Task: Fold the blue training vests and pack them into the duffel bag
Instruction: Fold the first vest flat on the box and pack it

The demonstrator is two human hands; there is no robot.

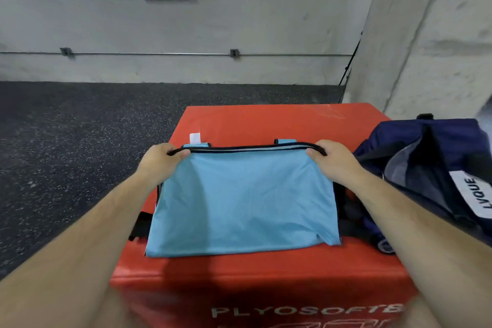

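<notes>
Head view, fold in hand. A light-blue training vest [239, 202] lies flat on the middle of the red plyo box [266, 120], already doubled into a rectangle. Its left margin reaches the box's left edge, and its long axis runs left to right, parallel to the box's far edge. We see both hands at the vest's far, black-trimmed edge [253, 147]. The left hand [159, 160] takes the corner toward the box's left side and the right hand [332, 160] the corner toward its right. Each grip is closed: fingers curl over the trim and pinch the cloth, and neither holds anything else. A white tag [195, 138] sticks out beyond the trim, toward the box's far left.

The navy duffel bag [431, 168] sits at the box's right side, mouth gaping, just beside the right forearm. It therefore lies off one end of the vest's long axis and nearer the right hand.

We judge that a further fold would carry one short end across the other along that axis. Packing would then move the bundle sideways toward the box's right side, with the right hand leading. Only one vest shows, and we cannot tell what the bag already holds.
</notes>
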